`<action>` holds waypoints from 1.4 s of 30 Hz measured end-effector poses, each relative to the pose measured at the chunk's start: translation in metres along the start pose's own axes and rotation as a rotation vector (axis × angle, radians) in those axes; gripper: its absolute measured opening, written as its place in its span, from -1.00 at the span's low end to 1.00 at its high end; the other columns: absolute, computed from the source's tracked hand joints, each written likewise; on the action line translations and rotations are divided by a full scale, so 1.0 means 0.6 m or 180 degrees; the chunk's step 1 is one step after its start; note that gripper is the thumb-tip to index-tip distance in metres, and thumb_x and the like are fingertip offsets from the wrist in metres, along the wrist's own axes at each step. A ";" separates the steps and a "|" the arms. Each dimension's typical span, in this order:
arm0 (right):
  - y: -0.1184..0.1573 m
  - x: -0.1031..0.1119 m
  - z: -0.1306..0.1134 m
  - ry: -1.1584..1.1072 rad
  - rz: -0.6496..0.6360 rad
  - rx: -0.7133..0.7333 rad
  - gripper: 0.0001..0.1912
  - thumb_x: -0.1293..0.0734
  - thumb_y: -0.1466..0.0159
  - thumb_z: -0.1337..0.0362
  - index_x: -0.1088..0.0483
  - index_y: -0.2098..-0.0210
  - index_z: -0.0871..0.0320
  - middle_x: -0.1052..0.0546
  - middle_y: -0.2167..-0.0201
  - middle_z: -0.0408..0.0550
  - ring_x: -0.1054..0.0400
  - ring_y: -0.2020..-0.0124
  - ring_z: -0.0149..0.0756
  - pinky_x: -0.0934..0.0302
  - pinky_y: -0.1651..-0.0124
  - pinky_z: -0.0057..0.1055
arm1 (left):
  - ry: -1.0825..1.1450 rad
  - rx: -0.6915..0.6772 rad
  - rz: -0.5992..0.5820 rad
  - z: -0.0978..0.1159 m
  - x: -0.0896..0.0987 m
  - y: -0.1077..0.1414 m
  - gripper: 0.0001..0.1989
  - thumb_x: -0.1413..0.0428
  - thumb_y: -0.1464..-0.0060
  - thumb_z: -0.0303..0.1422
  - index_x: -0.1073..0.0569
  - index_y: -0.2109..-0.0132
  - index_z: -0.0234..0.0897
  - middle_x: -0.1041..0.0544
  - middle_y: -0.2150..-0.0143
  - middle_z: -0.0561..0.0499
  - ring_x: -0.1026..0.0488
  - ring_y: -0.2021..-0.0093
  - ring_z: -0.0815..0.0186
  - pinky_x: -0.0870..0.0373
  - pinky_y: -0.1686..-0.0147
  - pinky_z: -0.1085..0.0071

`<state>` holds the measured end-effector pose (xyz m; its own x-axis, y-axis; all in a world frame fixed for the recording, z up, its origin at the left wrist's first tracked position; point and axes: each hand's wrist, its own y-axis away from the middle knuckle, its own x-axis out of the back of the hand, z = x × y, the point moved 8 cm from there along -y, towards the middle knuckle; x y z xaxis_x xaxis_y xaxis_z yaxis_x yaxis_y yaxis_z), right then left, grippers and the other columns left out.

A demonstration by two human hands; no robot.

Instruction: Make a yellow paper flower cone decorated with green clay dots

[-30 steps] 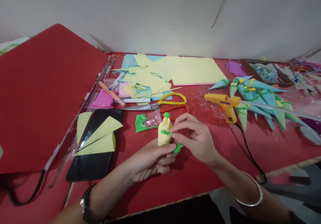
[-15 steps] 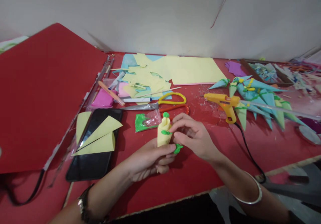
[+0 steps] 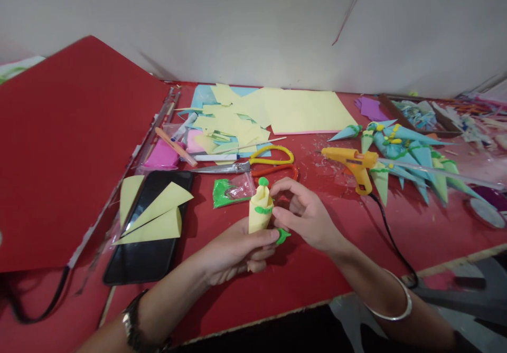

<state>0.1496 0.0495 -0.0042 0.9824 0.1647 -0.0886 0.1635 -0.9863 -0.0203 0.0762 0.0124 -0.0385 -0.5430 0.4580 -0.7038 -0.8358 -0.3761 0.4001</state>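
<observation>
A pale yellow paper cone (image 3: 258, 223) stands upright in my left hand (image 3: 237, 250), whose thumb and fingers are wrapped round its lower part. A green clay ball (image 3: 263, 182) tops the rolled paper inside the cone, and a strip of green clay (image 3: 263, 210) crosses its front near the rim. From between my left fingertips a lump of green clay (image 3: 282, 235) sticks out. My right hand (image 3: 307, 216) is curled at the cone's right side, its thumb tip at the strip's end. The fingertips behind are partly hidden.
Yellow-handled scissors (image 3: 273, 156) and an opened bag of green clay (image 3: 227, 192) lie beyond the cone. A phone (image 3: 142, 260) bears yellow paper pieces (image 3: 158, 226). On the right are a glue gun (image 3: 358, 165) with its cord and several blue and green cones (image 3: 422, 158).
The fingers of my right hand have shifted slightly along the clay strip at the cone's right side. The strip's right end now reaches farther round the cone, which has turned a little.
</observation>
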 end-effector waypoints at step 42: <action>-0.001 -0.006 -0.029 0.1705 0.0067 0.0842 -0.89 -0.27 -0.16 0.43 -0.39 0.33 0.16 -0.40 0.39 -0.09 -0.31 0.34 -0.40 -0.23 0.28 -0.47 | -0.1058 -0.0468 0.1458 0.032 0.089 0.013 -0.62 -0.15 0.14 -0.09 -0.34 0.35 -0.34 -0.18 0.60 0.18 -0.08 0.57 0.49 0.02 0.58 0.52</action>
<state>0.1473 0.0492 0.0132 0.9054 0.0518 0.4214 0.1830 -0.9431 -0.2775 0.0392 0.0490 -0.0617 -0.8625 0.4417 -0.2468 -0.5027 -0.6924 0.5176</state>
